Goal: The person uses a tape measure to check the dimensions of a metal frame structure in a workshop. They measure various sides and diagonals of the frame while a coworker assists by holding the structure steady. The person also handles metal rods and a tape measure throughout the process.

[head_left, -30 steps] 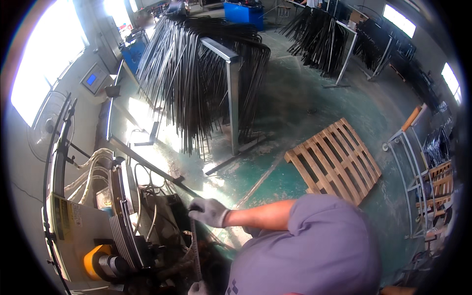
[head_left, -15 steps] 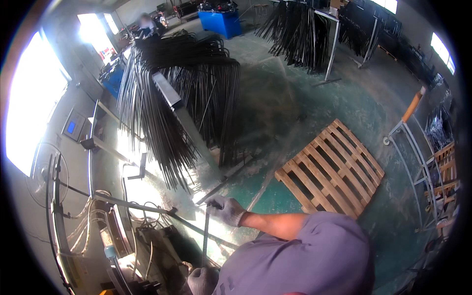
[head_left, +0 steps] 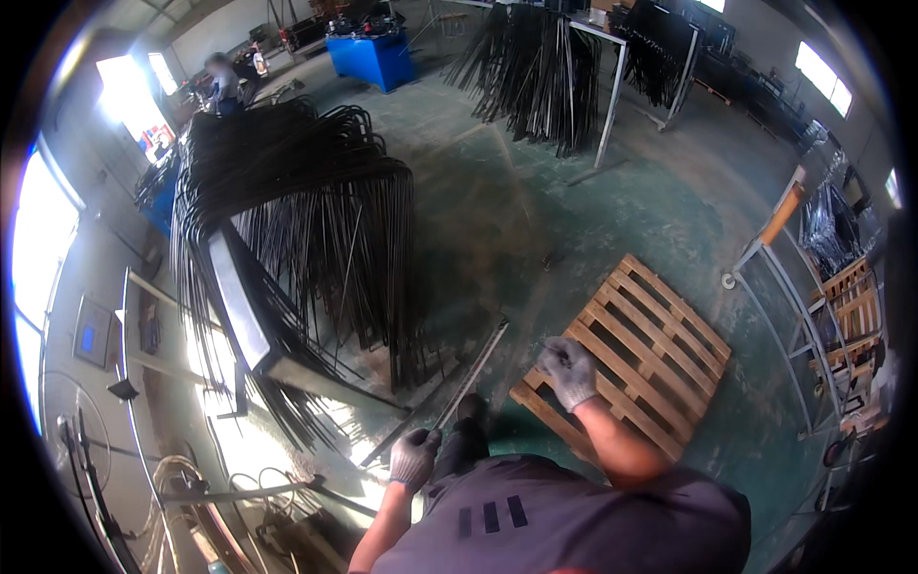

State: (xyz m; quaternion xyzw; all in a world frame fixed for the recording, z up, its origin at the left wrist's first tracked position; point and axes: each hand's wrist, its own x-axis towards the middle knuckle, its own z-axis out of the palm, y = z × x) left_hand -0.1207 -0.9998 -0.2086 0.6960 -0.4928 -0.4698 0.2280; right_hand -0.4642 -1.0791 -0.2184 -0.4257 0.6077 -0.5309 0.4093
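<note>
Head view, looking down on a workshop floor: at far left stood a grey machine (head_left: 105,335) with a small blue screen and loose cables by a bright window. Beside it, a rack (head_left: 239,316) with a pale flat top rail carried a thick hanging bundle of bent rods (head_left: 306,220), dark, thin and glossy, arched over the rail like a fringe. The gloved left hand (head_left: 414,457) was curled around the near end of a long metal rod (head_left: 469,378), which ran straight up and away over the green floor (head_left: 535,210) toward the rack's foot. A dark shoe (head_left: 469,409) showed just beside the rod. The gloved right hand (head_left: 568,371) hung apart from it, fingers loosely bent and holding nothing that could be made out, above the near corner of a wooden pallet (head_left: 626,359) of pale rough slats. At right stood a tubular frame trolley (head_left: 794,287); farther back were a second rack of rods (head_left: 555,77) and a blue machine (head_left: 373,57).

Held at one end only, the long rod could swing or sag and snag the hanging bundle, or slip through the knit glove; the pallet edge and floor clutter looked like a trip risk.
</note>
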